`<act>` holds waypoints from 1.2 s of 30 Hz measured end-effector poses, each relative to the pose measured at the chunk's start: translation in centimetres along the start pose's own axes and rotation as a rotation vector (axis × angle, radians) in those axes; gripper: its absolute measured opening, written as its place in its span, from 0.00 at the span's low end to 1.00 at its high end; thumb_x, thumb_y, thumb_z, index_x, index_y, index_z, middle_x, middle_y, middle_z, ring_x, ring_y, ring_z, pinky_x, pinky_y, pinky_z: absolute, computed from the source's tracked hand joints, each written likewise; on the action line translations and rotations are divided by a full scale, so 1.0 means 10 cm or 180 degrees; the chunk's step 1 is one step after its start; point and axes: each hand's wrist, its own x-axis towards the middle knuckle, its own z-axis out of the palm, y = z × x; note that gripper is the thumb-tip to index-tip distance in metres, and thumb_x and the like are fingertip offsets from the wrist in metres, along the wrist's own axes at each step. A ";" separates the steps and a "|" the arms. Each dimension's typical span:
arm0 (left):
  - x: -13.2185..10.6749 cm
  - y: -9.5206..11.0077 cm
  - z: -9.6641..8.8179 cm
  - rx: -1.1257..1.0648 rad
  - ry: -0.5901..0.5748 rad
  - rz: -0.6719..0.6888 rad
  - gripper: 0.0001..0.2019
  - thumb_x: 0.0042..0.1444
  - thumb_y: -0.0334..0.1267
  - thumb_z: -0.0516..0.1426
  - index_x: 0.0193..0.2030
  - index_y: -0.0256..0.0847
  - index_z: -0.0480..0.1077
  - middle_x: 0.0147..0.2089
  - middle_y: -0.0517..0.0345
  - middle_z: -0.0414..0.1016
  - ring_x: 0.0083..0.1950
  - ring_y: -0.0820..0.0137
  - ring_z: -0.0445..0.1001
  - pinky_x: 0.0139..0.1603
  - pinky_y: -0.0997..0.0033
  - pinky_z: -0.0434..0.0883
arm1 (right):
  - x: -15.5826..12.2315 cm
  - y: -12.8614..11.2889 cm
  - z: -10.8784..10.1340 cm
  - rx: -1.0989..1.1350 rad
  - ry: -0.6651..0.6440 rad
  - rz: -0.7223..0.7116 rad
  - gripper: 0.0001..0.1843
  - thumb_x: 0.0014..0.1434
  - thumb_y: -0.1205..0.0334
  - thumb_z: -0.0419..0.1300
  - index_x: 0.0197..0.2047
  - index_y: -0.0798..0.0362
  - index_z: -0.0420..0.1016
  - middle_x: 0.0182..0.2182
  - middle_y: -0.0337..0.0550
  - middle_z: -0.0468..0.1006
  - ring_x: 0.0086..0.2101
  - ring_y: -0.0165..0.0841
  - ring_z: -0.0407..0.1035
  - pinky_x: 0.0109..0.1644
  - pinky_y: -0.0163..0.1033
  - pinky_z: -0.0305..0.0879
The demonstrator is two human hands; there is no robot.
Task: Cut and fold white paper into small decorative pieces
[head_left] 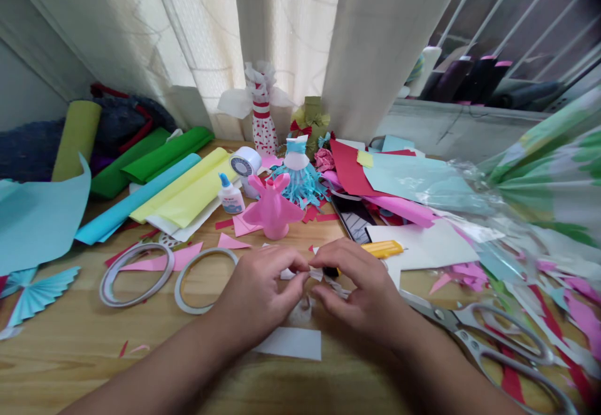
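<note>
My left hand (258, 296) and my right hand (357, 290) meet above the wooden table (70, 352), their fingertips pinching a small crumpled white paper piece (317, 275). A flat white paper strip (288, 343) lies just below them. Left of my left hand sits a roll of narrow double-sided tape (200, 277), with a second roll (136, 274) beyond it. Large steel scissors (498, 346) lie to the right of my right hand, and a yellow utility knife (382, 249) lies just beyond it, partly hidden by that hand.
Pink paper scraps and coloured sheets cover much of the table. At the back stand a pink paper dress (272, 208), a blue fringed paper dress (298, 177), and a glue bottle (231, 194). Plastic-wrapped paper (539, 183) bulges at the right, and curtains (286, 27) hang behind.
</note>
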 end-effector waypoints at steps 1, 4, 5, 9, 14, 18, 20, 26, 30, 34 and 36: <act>0.00 0.00 0.00 -0.0007 0.0002 -0.0016 0.05 0.51 0.27 0.55 0.28 0.38 0.70 0.28 0.64 0.75 0.29 0.75 0.72 0.32 0.76 0.64 | 0.00 0.00 0.02 -0.0097 0.0054 -0.0026 0.14 0.50 0.71 0.61 0.41 0.51 0.70 0.35 0.44 0.76 0.38 0.35 0.68 0.41 0.41 0.65; 0.01 0.01 0.00 -0.0062 -0.0038 -0.0063 0.05 0.52 0.28 0.55 0.29 0.39 0.70 0.28 0.64 0.75 0.29 0.75 0.72 0.32 0.76 0.65 | 0.00 0.01 0.05 -0.0320 0.0231 -0.0078 0.07 0.52 0.70 0.60 0.36 0.52 0.71 0.31 0.44 0.76 0.34 0.35 0.68 0.38 0.41 0.64; 0.01 0.01 0.00 -0.0060 -0.0048 -0.0066 0.04 0.53 0.28 0.56 0.30 0.39 0.71 0.28 0.64 0.75 0.29 0.75 0.72 0.32 0.76 0.65 | 0.01 0.01 0.05 -0.0362 0.0285 -0.0085 0.04 0.53 0.69 0.60 0.34 0.52 0.72 0.30 0.44 0.75 0.33 0.34 0.68 0.37 0.40 0.64; 0.00 0.00 0.00 0.0028 -0.0002 0.0077 0.04 0.53 0.29 0.55 0.31 0.39 0.72 0.30 0.61 0.76 0.31 0.72 0.73 0.34 0.73 0.65 | 0.01 0.00 0.03 -0.0379 0.0391 -0.0096 0.03 0.55 0.68 0.59 0.30 0.53 0.72 0.26 0.44 0.75 0.30 0.34 0.68 0.35 0.40 0.64; -0.01 -0.03 0.00 0.0098 0.0033 0.0201 0.05 0.54 0.28 0.55 0.32 0.38 0.72 0.31 0.59 0.76 0.33 0.70 0.73 0.35 0.70 0.66 | 0.02 0.02 0.04 -0.0336 0.0506 -0.0111 0.03 0.54 0.68 0.60 0.33 0.52 0.72 0.28 0.44 0.76 0.31 0.34 0.69 0.35 0.40 0.65; 0.00 -0.04 0.00 0.0026 0.0139 0.0238 0.05 0.52 0.27 0.56 0.31 0.39 0.72 0.31 0.60 0.77 0.32 0.71 0.73 0.35 0.71 0.66 | 0.03 0.00 0.05 -0.0096 0.0426 0.0032 0.06 0.53 0.67 0.60 0.37 0.52 0.73 0.29 0.44 0.77 0.32 0.34 0.70 0.36 0.40 0.65; 0.00 -0.03 0.00 -0.0012 0.0172 0.0284 0.05 0.52 0.27 0.56 0.32 0.39 0.72 0.31 0.60 0.77 0.33 0.71 0.74 0.35 0.71 0.67 | 0.04 -0.02 0.05 0.0185 0.0437 0.0304 0.04 0.54 0.67 0.60 0.35 0.52 0.74 0.28 0.43 0.77 0.30 0.33 0.70 0.35 0.39 0.66; 0.02 -0.01 -0.02 -0.0454 0.0078 -0.0259 0.07 0.49 0.28 0.58 0.35 0.41 0.70 0.33 0.61 0.76 0.34 0.71 0.74 0.37 0.72 0.68 | 0.05 0.00 0.11 0.0839 0.0610 0.1017 0.02 0.51 0.68 0.60 0.29 0.53 0.74 0.26 0.42 0.76 0.30 0.33 0.70 0.34 0.38 0.66; 0.05 -0.06 -0.04 -0.1706 -0.0210 -0.0944 0.13 0.46 0.30 0.60 0.40 0.40 0.67 0.35 0.59 0.74 0.38 0.69 0.73 0.38 0.71 0.70 | 0.04 0.04 0.16 0.0827 0.0784 0.1205 0.02 0.51 0.67 0.61 0.31 0.53 0.73 0.27 0.41 0.76 0.29 0.32 0.70 0.34 0.37 0.66; 0.08 -0.10 -0.07 -0.2477 -0.0403 -0.1359 0.09 0.48 0.35 0.61 0.36 0.36 0.68 0.30 0.59 0.72 0.32 0.72 0.71 0.32 0.74 0.67 | 0.11 -0.01 0.14 0.0559 0.0867 0.1034 0.02 0.52 0.66 0.61 0.31 0.52 0.72 0.27 0.40 0.75 0.28 0.32 0.70 0.32 0.37 0.66; 0.08 -0.09 -0.09 -0.2559 -0.0315 -0.1383 0.06 0.50 0.36 0.60 0.32 0.36 0.68 0.28 0.60 0.72 0.29 0.74 0.70 0.31 0.75 0.66 | 0.17 -0.07 0.11 0.0331 0.0845 0.0748 0.02 0.52 0.67 0.60 0.31 0.52 0.72 0.26 0.40 0.75 0.28 0.32 0.70 0.33 0.37 0.66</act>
